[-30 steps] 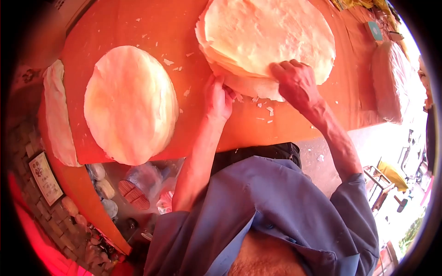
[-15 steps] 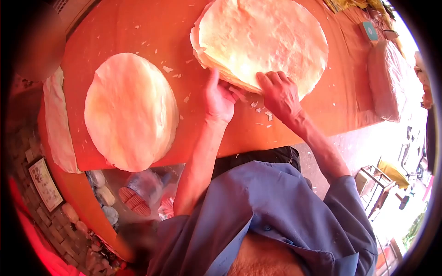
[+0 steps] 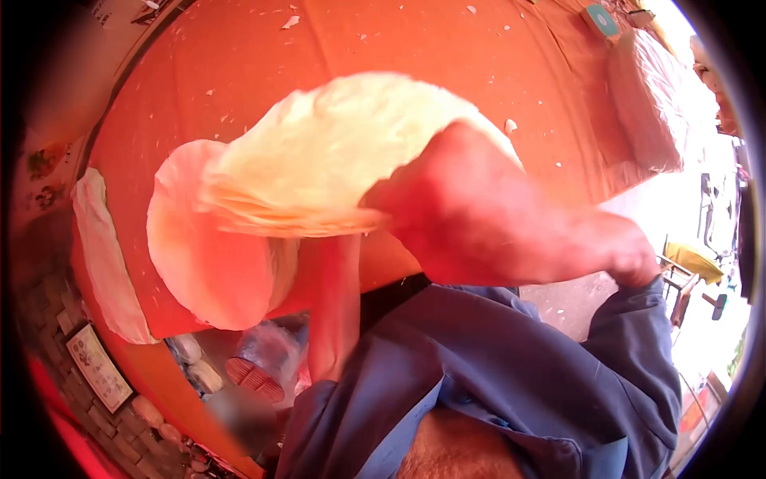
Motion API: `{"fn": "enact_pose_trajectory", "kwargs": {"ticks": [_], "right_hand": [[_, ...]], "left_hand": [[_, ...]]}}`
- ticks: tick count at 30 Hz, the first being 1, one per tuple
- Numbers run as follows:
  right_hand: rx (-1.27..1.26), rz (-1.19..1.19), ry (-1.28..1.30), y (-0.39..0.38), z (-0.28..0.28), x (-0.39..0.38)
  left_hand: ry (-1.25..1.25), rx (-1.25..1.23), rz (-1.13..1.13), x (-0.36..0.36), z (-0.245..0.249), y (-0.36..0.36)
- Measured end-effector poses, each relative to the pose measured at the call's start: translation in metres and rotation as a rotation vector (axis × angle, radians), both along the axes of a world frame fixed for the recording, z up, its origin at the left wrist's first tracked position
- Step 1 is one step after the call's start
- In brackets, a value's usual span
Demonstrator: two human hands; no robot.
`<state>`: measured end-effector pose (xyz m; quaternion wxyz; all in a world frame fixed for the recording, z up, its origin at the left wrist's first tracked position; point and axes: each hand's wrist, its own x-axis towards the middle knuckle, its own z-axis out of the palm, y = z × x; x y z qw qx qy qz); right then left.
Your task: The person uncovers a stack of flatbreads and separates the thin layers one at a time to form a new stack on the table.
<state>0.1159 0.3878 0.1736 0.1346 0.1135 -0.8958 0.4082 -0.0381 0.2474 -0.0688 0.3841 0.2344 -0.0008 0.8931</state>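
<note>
A thick stack of thin round flatbreads (image 3: 335, 152) is lifted off the table and tilted, with its layered edge towards me. My right hand (image 3: 451, 191), blurred by motion, is closed on the near right edge of the stack. My left forearm (image 3: 335, 295) reaches up beneath the stack, which covers my left hand; it appears to bear the stack from below. Behind and partly under the lifted stack, a second pile of flatbreads (image 3: 211, 263) lies on the table at the left.
The orange-covered table (image 3: 550, 104) carries scattered crumbs. A whitish folded strip (image 3: 112, 255) lies along its left edge. At the far right sit a wrapped white bundle (image 3: 650, 100) and a teal box (image 3: 600, 21). A framed card (image 3: 98, 367) is at lower left.
The large stack has risen off the back of the table and moved left and towards me, over the second pile. My right hand has come with it. My left hand has gone under the stack.
</note>
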Motion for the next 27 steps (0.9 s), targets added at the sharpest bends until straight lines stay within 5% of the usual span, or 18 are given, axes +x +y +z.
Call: {"fn": "enact_pose_trajectory", "kwargs": {"ticks": [2, 3, 4, 5, 7, 8, 9, 10, 13, 18, 20, 24, 26, 27], "right_hand": [[-0.133, -0.162, 0.142, 0.021, 0.029, 0.009], [-0.453, -0.299, -0.028, 0.057, 0.038, 0.017], [-0.77, -0.434, -0.207, 0.077, 0.047, 0.02], [-0.946, -0.434, -0.14, 0.064, 0.058, 0.008], [-0.961, -0.493, -0.281, 0.117, 0.021, 0.001], [-0.977, -0.552, -0.42, 0.159, -0.014, -0.006], [-0.588, -0.428, -0.582, 0.182, -0.052, -0.025], [-0.806, -0.447, -0.658, 0.197, -0.092, -0.02], [-0.789, -0.492, -0.807, 0.236, -0.207, -0.008], [-0.897, -0.707, -0.74, 0.204, -0.201, -0.005], [-0.544, -0.583, -0.772, 0.202, -0.2, -0.006], [-0.455, -0.731, -0.82, 0.199, -0.192, -0.007], [-0.997, -0.388, -0.756, 0.235, -0.216, 0.0], [-1.129, -0.492, -0.855, 0.241, -0.217, 0.0]], "left_hand": [[0.046, 0.034, 0.0, -0.006, -0.003, -0.014], [0.048, 0.036, 0.024, -0.005, -0.003, -0.024], [-0.231, -0.161, 0.07, 0.003, -0.009, -0.049], [-0.247, -0.244, 0.099, 0.015, 0.02, -0.053], [-0.274, -0.329, 0.135, 0.024, 0.058, -0.055], [-0.251, -0.563, 0.217, 0.028, 0.066, -0.058], [-0.221, -0.794, 0.297, 0.03, 0.069, -0.061], [-0.216, -0.966, 0.347, 0.032, 0.067, -0.06], [-0.169, -1.106, 0.387, 0.034, 0.024, -0.055], [-0.176, -1.241, 0.482, 0.042, 0.031, -0.045], [-0.128, -1.32, 0.522, 0.042, 0.023, -0.04], [-0.027, -1.407, 0.613, 0.043, 0.019, -0.036], [-0.025, -1.453, 0.619, 0.042, 0.018, -0.037], [-0.021, -1.503, 0.613, 0.041, 0.017, -0.04]]}}
